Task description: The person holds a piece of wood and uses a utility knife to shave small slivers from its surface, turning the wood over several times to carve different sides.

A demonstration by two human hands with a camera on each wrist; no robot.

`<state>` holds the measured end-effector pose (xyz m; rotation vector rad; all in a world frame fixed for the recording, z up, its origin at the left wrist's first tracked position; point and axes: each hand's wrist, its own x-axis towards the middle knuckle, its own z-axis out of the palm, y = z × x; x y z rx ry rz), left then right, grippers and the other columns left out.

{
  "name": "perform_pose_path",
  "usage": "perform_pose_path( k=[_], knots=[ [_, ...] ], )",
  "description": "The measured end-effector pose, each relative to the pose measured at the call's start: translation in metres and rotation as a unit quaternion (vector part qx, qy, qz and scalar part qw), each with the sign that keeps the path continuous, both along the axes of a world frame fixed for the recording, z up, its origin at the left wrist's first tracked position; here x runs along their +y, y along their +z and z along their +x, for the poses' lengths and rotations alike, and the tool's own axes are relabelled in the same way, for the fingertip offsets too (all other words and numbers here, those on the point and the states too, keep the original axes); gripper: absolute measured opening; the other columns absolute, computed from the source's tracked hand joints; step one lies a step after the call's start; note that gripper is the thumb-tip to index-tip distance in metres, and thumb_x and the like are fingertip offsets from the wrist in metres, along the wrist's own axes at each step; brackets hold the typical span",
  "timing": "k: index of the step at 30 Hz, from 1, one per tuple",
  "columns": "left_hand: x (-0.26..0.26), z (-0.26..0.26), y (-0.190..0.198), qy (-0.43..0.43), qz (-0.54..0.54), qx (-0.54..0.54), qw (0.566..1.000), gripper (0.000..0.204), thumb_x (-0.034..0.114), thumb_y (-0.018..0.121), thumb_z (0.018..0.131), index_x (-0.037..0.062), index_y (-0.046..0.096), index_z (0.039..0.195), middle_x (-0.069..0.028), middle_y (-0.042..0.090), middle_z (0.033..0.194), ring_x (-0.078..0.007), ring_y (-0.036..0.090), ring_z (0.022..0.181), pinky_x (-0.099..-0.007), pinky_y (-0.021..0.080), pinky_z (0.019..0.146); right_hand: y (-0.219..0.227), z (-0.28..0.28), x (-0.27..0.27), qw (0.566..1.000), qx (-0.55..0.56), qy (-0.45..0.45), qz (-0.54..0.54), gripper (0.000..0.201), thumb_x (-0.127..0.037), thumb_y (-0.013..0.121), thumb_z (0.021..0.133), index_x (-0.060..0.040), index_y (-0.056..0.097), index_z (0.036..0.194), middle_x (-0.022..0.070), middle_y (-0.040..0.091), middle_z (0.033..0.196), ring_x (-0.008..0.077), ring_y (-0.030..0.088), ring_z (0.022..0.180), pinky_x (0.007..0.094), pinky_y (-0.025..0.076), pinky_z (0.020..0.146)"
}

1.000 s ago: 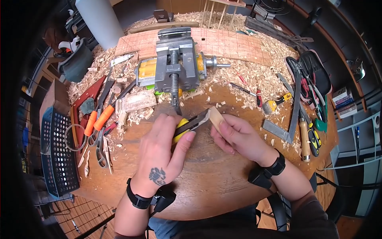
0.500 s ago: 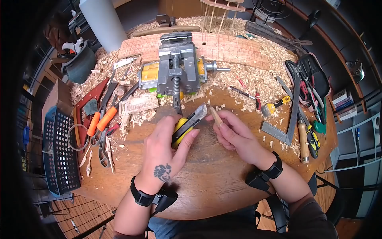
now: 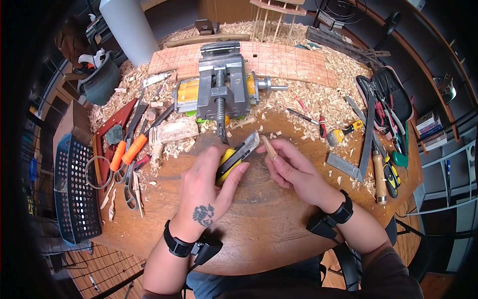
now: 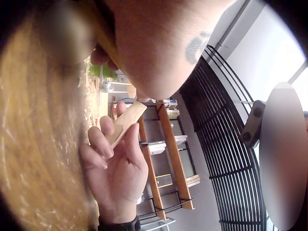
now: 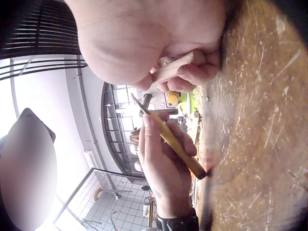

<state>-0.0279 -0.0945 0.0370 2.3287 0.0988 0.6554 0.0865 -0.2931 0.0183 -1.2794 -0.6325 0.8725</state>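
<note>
My left hand [image 3: 204,187] grips a yellow and black utility knife [image 3: 233,163], its blade [image 3: 253,141] pointing up and to the right. Facing it, my right hand [image 3: 298,172] pinches a small whittled piece of wood [image 3: 270,148] between thumb and fingers. A small gap separates the blade tip from the wood in the head view. From the left wrist, the wood [image 4: 129,120] shows a pale, flat cut face. In the right wrist view the knife [image 5: 175,144] lies along the left fingers, and the wood's rounded end [image 5: 195,58] shows under the right palm.
A metal vise [image 3: 221,84] stands behind the hands among wood shavings [image 3: 298,104]. Scissors [image 3: 130,192], orange-handled tools [image 3: 132,148] and a perforated basket [image 3: 77,189] are at left. At right lie a metal square [image 3: 346,165], a putty knife [image 3: 343,133] and a tool pouch [image 3: 396,92].
One second ago the blade lay against the wood. The hands have since drawn slightly apart, the knife has tilted to show its side, and the wood has turned. Little differs over the last half second.
</note>
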Motion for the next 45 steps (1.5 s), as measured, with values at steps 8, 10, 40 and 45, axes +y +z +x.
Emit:
perform_pose_path(
  k=[8,10,40,45],
  knots=[
    [-0.002,-0.001,0.001,-0.022,0.04,-0.013,0.999,0.036,0.026,0.08,0.091,0.0024,0.068,0.116,-0.0167,0.069,0.089,-0.0369,0.071,0.078,-0.0427,0.056,0.066,-0.001,-0.003,-0.008,0.994,0.091,-0.024,-0.057,0.055,-0.045,0.04,0.114,-0.0108,0.037,0.158,-0.0038,0.045,0.09,0.0049,0.038,0.071,0.0208,0.034,0.062],
    [-0.004,0.0,-0.001,-0.024,0.046,-0.013,0.999,0.037,0.026,0.081,0.091,0.0027,0.069,0.116,-0.0158,0.069,0.088,-0.0358,0.071,0.076,-0.0417,0.057,0.064,0.0,0.001,-0.011,0.992,0.122,0.022,-0.019,0.061,-0.048,0.04,0.114,-0.0126,0.031,0.162,-0.0031,0.046,0.091,0.0048,0.04,0.074,0.021,0.035,0.064],
    [-0.014,-0.006,0.002,-0.07,0.083,0.007,0.994,0.04,0.025,0.085,0.084,0.0032,0.072,0.115,-0.015,0.071,0.083,-0.0327,0.071,0.067,-0.0394,0.057,0.06,0.0,-0.011,-0.006,0.995,-0.057,0.029,-0.08,0.037,-0.034,0.045,0.114,-0.0069,0.053,0.137,0.0001,0.06,0.097,0.0073,0.054,0.08,0.0269,0.046,0.071],
    [-0.013,-0.005,-0.001,-0.065,0.1,-0.03,0.992,0.038,0.026,0.083,0.086,0.0019,0.071,0.113,-0.0119,0.067,0.08,-0.0304,0.068,0.063,-0.0384,0.054,0.054,-0.005,-0.014,-0.003,0.991,-0.109,-0.001,-0.074,0.034,-0.032,0.046,0.114,-0.0051,0.054,0.133,0.0042,0.064,0.098,0.014,0.062,0.087,0.033,0.051,0.078]
  ],
)
